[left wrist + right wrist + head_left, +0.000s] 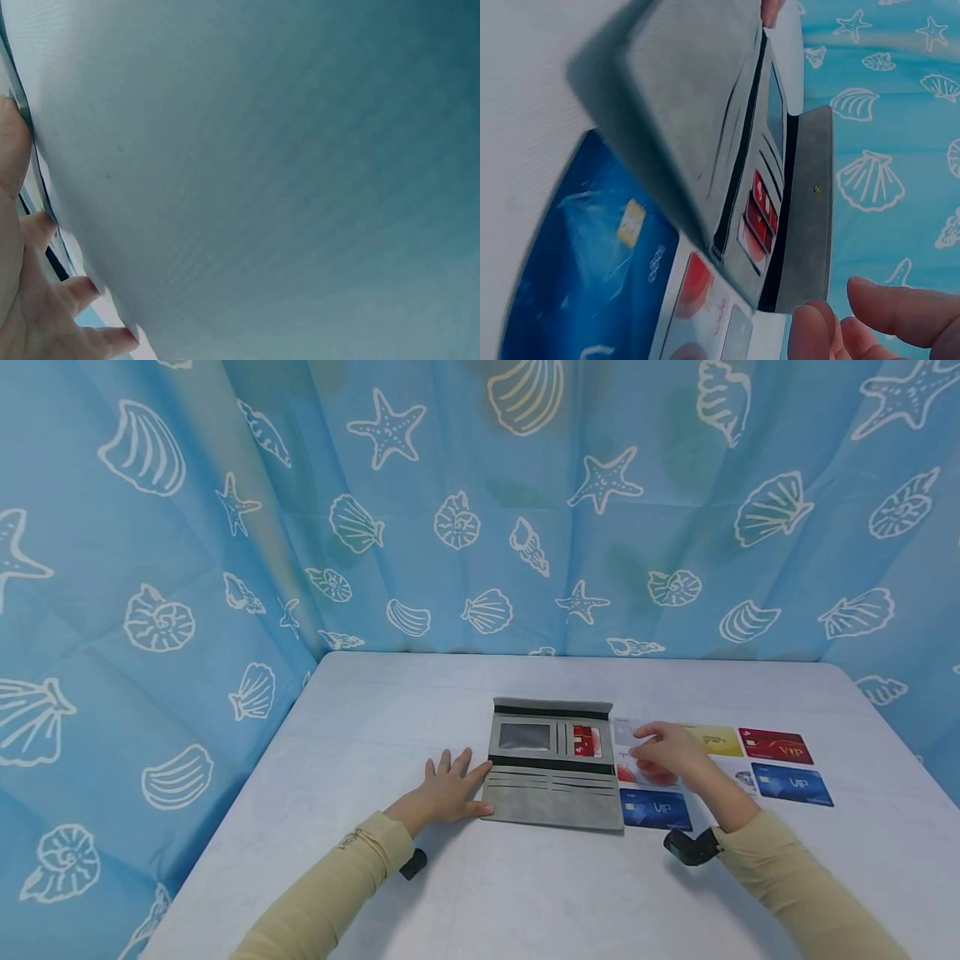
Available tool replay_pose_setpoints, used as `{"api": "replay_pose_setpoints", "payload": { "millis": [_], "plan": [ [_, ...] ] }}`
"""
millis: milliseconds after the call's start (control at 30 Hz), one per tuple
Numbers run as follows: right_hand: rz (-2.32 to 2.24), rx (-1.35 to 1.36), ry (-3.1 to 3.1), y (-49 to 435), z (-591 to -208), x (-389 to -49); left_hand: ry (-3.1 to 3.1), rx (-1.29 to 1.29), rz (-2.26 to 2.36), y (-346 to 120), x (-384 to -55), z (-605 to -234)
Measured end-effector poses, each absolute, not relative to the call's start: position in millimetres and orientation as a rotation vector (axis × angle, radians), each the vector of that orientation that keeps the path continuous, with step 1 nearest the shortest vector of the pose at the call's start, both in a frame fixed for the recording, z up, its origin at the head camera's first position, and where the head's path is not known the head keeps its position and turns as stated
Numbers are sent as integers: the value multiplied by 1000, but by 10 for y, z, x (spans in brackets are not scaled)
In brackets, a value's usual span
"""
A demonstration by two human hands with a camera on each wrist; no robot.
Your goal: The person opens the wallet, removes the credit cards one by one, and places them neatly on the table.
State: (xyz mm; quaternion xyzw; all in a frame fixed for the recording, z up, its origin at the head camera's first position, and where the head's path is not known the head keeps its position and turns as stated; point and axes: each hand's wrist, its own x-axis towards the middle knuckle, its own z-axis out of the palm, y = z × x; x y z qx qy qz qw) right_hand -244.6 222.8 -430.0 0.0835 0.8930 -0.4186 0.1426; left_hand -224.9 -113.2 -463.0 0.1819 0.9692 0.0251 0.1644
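A grey wallet (551, 810) lies unfolded on the table, with red cards (587, 741) tucked in its upper right slots. Against its left edge rests my left hand (447, 789), fingers spread and thumb touching the border. My right hand (675, 753) hovers over the cards right of the wallet, fingers bent and a gap between thumb and fingertips; I see no card in it. Partly hidden under that hand is a white card with red shapes (694, 289). A blue VIP card (656, 810) lies nearer me, beside the wallet's lower right corner.
Farther right lie a yellow card (718, 741), a red VIP card (776, 747), another blue VIP card (792, 784) and a pale card (733, 770). A blue curtain (480, 527) with white shells hangs behind the white table (405, 702).
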Motion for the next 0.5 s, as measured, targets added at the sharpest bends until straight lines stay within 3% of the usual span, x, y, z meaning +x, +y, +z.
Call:
{"api": "replay_pose_setpoints", "payload": {
  "millis": [500],
  "plan": [
    [-1263, 232, 2546, 1903, -4211, -2620, 2765, 525, 68, -1139, -2252, -4630]
  ]
}}
